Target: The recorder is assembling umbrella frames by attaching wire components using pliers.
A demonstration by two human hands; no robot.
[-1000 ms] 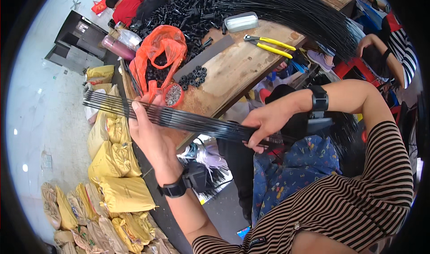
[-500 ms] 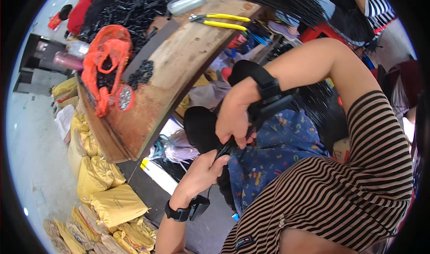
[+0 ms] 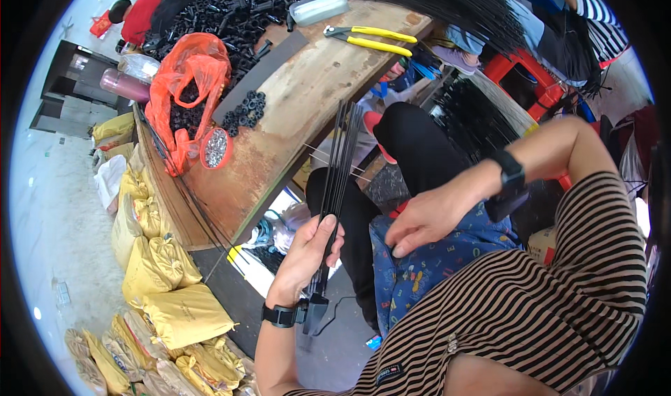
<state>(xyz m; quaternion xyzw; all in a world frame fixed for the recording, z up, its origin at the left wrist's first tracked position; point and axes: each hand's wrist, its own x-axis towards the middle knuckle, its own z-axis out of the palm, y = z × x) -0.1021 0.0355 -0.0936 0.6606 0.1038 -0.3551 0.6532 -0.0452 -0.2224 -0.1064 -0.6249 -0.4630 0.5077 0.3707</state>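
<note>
A bundle of thin black rods stands tilted upward in my left hand, whose fingers wrap round its lower part. Below the grip, the bundle's dark lower end shows beside my wrist. Over my lap, my right hand hangs loosely with its fingers pointing down and left, apart from the rods. Nothing shows in it, though some fingers are partly hidden. Right under it lies the blue patterned apron.
The wooden table carries yellow-handled pliers, a clear box, black parts, a red bag and a red dish of small metal pieces. Yellow sacks line the left. A red stool stands right.
My right hand has come off the rods and moved right over my lap. The bundle in my left hand now points upward. The view has shifted slightly.
</note>
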